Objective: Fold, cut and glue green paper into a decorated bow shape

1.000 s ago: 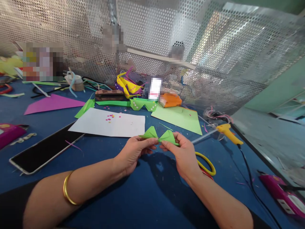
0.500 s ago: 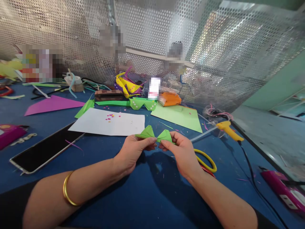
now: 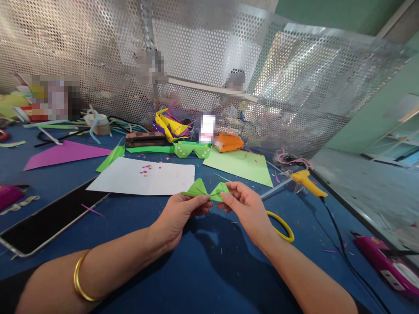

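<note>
A green paper bow (image 3: 200, 187), pinched narrow at its middle, is held up above the blue table. My left hand (image 3: 183, 209) grips it with the thumb near the middle and the fingers underneath. At the bow's right wing, my right hand (image 3: 247, 207) pinches the paper between thumb and fingers. A white sheet (image 3: 163, 179) with small pink and yellow paper bits lies just behind my left hand. Close to my right wrist is a yellow-handled tool (image 3: 284, 226), partly hidden by the arm.
Green paper glasses (image 3: 193, 149), a light green sheet (image 3: 238, 166) and an orange packet (image 3: 229, 142) lie farther back. A yellow glue gun (image 3: 309, 183) with a black cord and a magenta power strip (image 3: 384, 261) are at right. A phone (image 3: 52, 213) lies left, near purple paper (image 3: 70, 153).
My right thumb and fingers have shifted from the bow's middle outward to its right wing. My left hand keeps its grip. The whole view has moved slightly.
</note>
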`<action>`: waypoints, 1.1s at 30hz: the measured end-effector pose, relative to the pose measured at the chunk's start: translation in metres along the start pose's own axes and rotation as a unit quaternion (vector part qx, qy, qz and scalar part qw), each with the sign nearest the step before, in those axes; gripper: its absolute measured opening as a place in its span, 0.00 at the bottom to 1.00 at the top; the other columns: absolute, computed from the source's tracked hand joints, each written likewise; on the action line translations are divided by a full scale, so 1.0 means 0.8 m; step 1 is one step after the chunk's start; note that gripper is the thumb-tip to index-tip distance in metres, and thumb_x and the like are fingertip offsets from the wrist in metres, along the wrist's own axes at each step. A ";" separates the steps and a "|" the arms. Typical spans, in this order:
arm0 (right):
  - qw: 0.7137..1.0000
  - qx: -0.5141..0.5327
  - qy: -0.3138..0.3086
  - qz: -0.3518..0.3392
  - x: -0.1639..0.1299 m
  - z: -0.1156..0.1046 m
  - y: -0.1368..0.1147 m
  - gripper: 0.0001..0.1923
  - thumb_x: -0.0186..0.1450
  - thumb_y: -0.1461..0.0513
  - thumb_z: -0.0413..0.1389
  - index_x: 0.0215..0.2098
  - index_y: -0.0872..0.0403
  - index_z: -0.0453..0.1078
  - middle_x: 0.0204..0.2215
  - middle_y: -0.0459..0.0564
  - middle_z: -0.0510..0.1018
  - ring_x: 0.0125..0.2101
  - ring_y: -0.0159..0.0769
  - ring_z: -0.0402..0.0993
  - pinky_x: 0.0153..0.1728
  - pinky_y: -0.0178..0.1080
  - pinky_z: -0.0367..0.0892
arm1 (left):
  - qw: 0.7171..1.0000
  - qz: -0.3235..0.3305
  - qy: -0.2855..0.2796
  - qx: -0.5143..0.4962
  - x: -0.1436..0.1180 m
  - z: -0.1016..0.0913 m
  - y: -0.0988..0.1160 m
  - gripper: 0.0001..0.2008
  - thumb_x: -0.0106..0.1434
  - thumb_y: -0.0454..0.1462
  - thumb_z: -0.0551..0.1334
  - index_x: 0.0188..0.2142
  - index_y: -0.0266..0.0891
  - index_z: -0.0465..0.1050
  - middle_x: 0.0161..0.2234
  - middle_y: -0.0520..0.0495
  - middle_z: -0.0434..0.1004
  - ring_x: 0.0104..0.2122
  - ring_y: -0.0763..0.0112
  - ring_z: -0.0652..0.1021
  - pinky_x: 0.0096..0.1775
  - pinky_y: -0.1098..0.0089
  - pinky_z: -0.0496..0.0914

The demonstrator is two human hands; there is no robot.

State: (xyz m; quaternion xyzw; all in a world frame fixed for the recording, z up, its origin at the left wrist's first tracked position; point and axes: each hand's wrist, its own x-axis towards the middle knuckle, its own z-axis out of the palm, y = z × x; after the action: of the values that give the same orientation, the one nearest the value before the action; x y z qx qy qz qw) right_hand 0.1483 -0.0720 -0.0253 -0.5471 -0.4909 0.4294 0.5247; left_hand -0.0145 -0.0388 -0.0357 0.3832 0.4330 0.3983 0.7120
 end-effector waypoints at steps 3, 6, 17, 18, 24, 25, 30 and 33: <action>0.993 -0.080 0.044 -0.072 0.003 -0.017 -0.013 0.14 0.60 0.53 0.59 0.39 0.53 0.72 0.34 0.49 0.81 0.31 0.35 0.76 0.33 0.38 0.69 | 1.000 -0.006 0.014 -0.016 0.001 -0.001 0.001 0.10 0.49 0.39 0.73 0.26 0.33 0.80 0.26 0.45 0.81 0.27 0.74 0.76 0.34 0.74 0.69; 0.971 -0.160 0.105 -0.141 0.005 -0.038 -0.024 0.13 0.66 0.55 0.54 0.28 0.52 0.71 0.20 0.44 0.75 0.25 0.34 0.73 0.31 0.37 0.66 | 0.999 -0.009 0.016 -0.029 0.002 -0.002 0.002 0.10 0.49 0.39 0.73 0.27 0.33 0.80 0.28 0.45 0.81 0.28 0.74 0.76 0.35 0.73 0.70; 0.767 -0.443 0.088 -0.456 -0.012 -0.034 -0.015 0.01 0.66 0.63 0.59 0.37 0.52 0.72 0.31 0.47 0.80 0.34 0.36 0.74 0.44 0.42 0.62 | 0.999 0.010 -0.022 0.026 -0.003 -0.001 -0.001 0.13 0.48 0.43 0.74 0.28 0.35 0.82 0.29 0.44 0.81 0.30 0.70 0.75 0.36 0.71 0.68; 0.760 -0.453 0.079 -0.460 -0.014 -0.030 -0.013 0.01 0.66 0.63 0.59 0.37 0.52 0.73 0.31 0.46 0.79 0.34 0.35 0.74 0.44 0.42 0.62 | 0.998 0.013 -0.031 0.043 -0.003 -0.002 -0.002 0.13 0.49 0.44 0.73 0.28 0.35 0.82 0.29 0.44 0.81 0.30 0.70 0.75 0.36 0.71 0.67; 0.730 -0.504 0.060 -0.458 -0.017 -0.021 -0.007 0.03 0.67 0.63 0.57 0.35 0.52 0.73 0.30 0.46 0.78 0.32 0.34 0.73 0.43 0.43 0.58 | 0.993 0.019 -0.081 0.085 -0.002 -0.006 -0.005 0.12 0.52 0.45 0.71 0.30 0.37 0.83 0.32 0.42 0.83 0.32 0.68 0.74 0.39 0.70 0.66; 0.727 -0.507 0.056 -0.459 -0.018 -0.020 -0.007 0.03 0.67 0.64 0.57 0.35 0.52 0.73 0.30 0.46 0.78 0.32 0.34 0.73 0.43 0.43 0.58 | 0.992 0.019 -0.090 0.085 -0.003 -0.006 -0.005 0.13 0.52 0.45 0.71 0.31 0.37 0.83 0.32 0.42 0.83 0.32 0.68 0.74 0.39 0.70 0.66; 0.724 -0.518 0.046 -0.454 -0.018 -0.016 -0.009 0.07 0.67 0.66 0.54 0.32 0.52 0.72 0.28 0.45 0.78 0.30 0.33 0.71 0.42 0.42 0.58 | 0.992 0.013 -0.105 0.074 -0.004 -0.006 -0.002 0.17 0.57 0.49 0.66 0.31 0.36 0.83 0.31 0.41 0.82 0.31 0.67 0.75 0.39 0.69 0.67; 0.716 -0.525 0.046 -0.457 -0.017 -0.016 -0.007 0.08 0.67 0.66 0.54 0.32 0.52 0.72 0.27 0.44 0.78 0.29 0.33 0.69 0.42 0.41 0.57 | 0.992 0.014 -0.105 0.074 -0.004 -0.006 -0.003 0.16 0.57 0.47 0.66 0.30 0.36 0.83 0.30 0.42 0.82 0.30 0.67 0.75 0.38 0.69 0.66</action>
State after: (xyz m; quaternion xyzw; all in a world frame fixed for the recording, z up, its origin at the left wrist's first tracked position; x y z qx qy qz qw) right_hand 0.1588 -0.0875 -0.0194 -0.4632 -0.8028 -0.2156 0.3073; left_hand -0.0193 -0.0413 -0.0386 0.4810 0.3788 0.3328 0.7172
